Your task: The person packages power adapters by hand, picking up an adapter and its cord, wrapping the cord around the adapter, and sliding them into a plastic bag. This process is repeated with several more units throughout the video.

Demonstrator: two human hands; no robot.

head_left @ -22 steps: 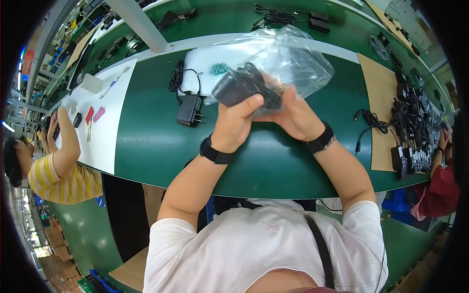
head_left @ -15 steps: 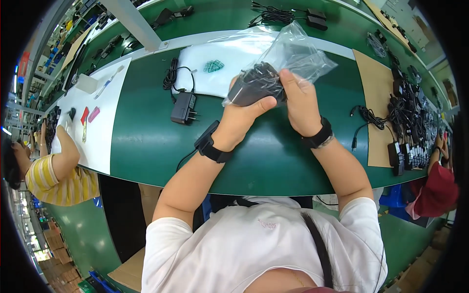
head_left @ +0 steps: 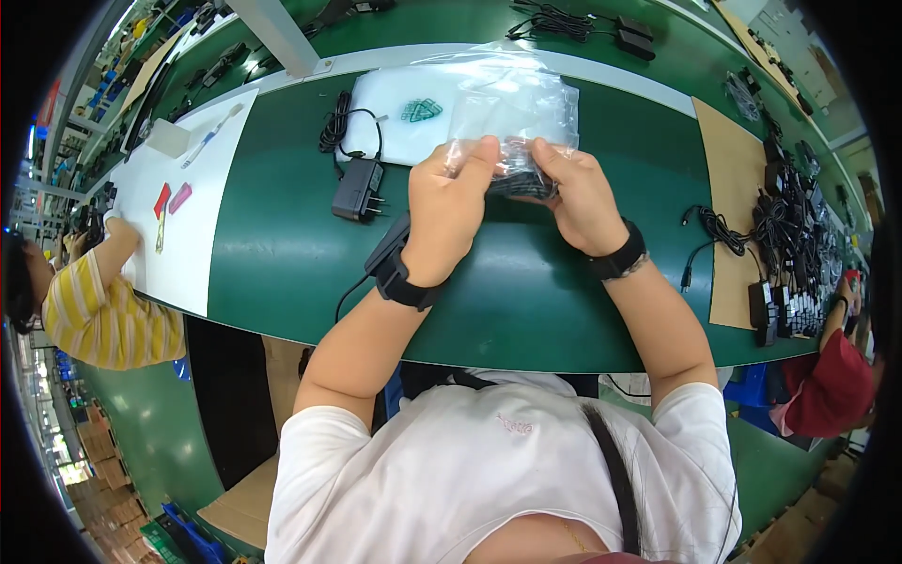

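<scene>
Both my hands grip a clear plastic bag (head_left: 513,117) above the green table. A black power adapter with its coiled cable (head_left: 522,184) sits in the near end of the bag, largely hidden by film and fingers. My left hand (head_left: 449,209) is closed on the bag's left side, thumb on top. On the right side, my right hand (head_left: 584,199) pinches the film with thumb and fingers. Left of my hands lies another black power adapter (head_left: 357,190) with prongs and a bundled cable. Behind them is a stack of clear bags (head_left: 390,129) with a green print.
Brown cardboard (head_left: 728,207) at the right bears a heap of black adapters and cables (head_left: 785,244). A white sheet (head_left: 193,254) at the left holds a pink item and a brush. Co-workers sit at both sides, and a grey post (head_left: 277,38) stands behind.
The bag has turned so that its loose end now points away from me and its filled end lies nearer. My left hand has rotated, and both thumbs now lie on the film.
</scene>
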